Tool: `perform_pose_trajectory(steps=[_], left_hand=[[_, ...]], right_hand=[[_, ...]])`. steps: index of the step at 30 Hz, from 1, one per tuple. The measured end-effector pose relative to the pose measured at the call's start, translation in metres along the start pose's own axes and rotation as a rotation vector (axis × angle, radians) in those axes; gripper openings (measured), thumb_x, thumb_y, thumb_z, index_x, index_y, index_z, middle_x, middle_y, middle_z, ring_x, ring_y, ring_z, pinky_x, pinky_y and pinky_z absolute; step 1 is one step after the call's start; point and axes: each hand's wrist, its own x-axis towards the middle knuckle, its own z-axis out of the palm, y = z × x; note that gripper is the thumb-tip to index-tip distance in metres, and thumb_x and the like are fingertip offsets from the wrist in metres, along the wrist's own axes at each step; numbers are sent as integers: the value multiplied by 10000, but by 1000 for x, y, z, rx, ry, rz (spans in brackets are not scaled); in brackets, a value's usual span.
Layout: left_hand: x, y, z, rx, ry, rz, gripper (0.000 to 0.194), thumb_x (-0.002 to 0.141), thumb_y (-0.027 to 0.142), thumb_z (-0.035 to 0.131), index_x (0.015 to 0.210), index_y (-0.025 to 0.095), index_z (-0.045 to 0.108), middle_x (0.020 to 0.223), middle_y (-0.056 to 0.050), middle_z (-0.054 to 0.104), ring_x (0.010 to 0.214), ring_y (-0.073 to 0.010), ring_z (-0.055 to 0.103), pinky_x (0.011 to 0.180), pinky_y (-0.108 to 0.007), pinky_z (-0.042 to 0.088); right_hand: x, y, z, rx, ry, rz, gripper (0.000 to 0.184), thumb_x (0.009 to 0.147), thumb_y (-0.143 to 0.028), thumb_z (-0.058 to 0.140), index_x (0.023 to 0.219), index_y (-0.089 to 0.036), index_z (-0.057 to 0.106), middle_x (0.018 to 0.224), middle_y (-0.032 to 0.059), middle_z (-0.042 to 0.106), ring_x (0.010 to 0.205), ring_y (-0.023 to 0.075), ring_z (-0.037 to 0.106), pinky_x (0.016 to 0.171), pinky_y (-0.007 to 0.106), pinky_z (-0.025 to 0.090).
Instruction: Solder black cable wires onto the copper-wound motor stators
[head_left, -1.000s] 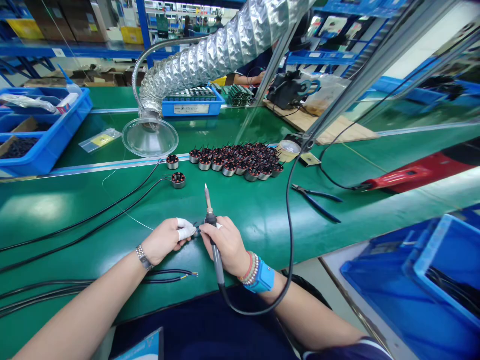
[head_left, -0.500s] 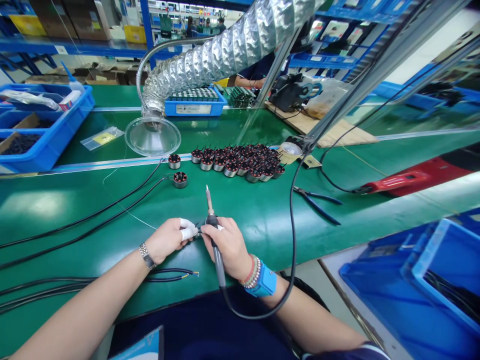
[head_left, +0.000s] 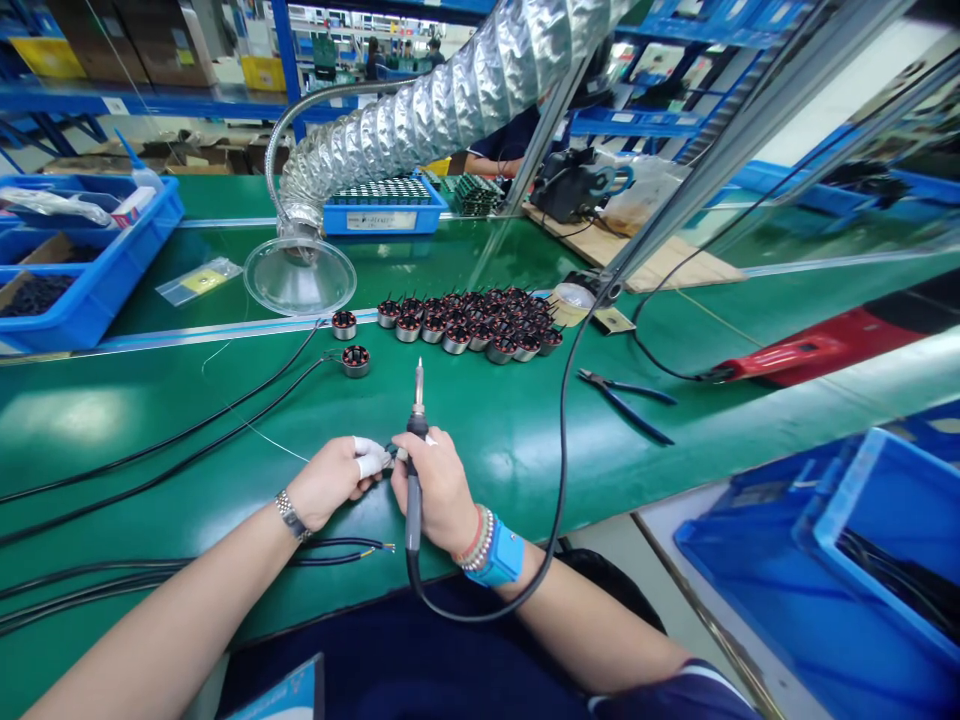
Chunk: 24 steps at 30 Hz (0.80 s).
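My right hand (head_left: pixel 439 490) is closed round a soldering iron (head_left: pixel 414 480), its metal tip pointing up and away from me. My left hand (head_left: pixel 341 480), with white covers on its thumb and finger, pinches a small dark part (head_left: pixel 391 452) mostly hidden by the fingers. The two hands nearly meet at that part. A thin pale wire (head_left: pixel 255 428) runs across the green bench towards my left hand. Beyond the hands sit two copper-wound motor stators (head_left: pixel 355 361), at least one with a black cable (head_left: pixel 262 400) attached. More stators (head_left: pixel 472 325) stand grouped behind the iron's tip.
Blue-handled cutters (head_left: pixel 630 400) lie to the right, near a red tool (head_left: pixel 810 350). A clear fume hood (head_left: pixel 300 280) hangs from a silver duct. Black cables (head_left: pixel 90 580) with stripped ends lie at front left. Blue bins (head_left: pixel 810 540) stand at right; a co-worker's arm (head_left: pixel 487 165) shows behind.
My right hand has shifted slightly left with the soldering iron, which now stands more upright. The iron's cord has swung left. My left hand keeps its pinch. The view has shifted slightly.
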Motion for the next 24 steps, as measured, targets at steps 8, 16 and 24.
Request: perform_pose_trajectory(steps=[8,16,24], left_hand=[[-1,3,-1,30,8,0,278,691,389,563,596,134,503,484,51,412,427,-54,322,405,-184,226],[9,12,-17,91,189,58,246,666,372,581,613,135,540,503,42,451,429,-63,368,410,-191,261],[48,29,-54,171,478,110,232,603,356,623,610,128,579,516,22,509,446,-76,413,452,-212,322]], right_hand=[[-2,11,-25,204,-13,64,305,785,-91,491,1074,-185,467,850,68,587,773,185,546,695,329,491],[7,36,-21,350,-103,140,379,764,-65,478,1122,-182,430,942,75,593,848,160,610,793,304,505],[33,58,-30,324,-77,117,346,755,-88,488,1085,-184,446,1052,106,586,895,177,611,815,326,495]])
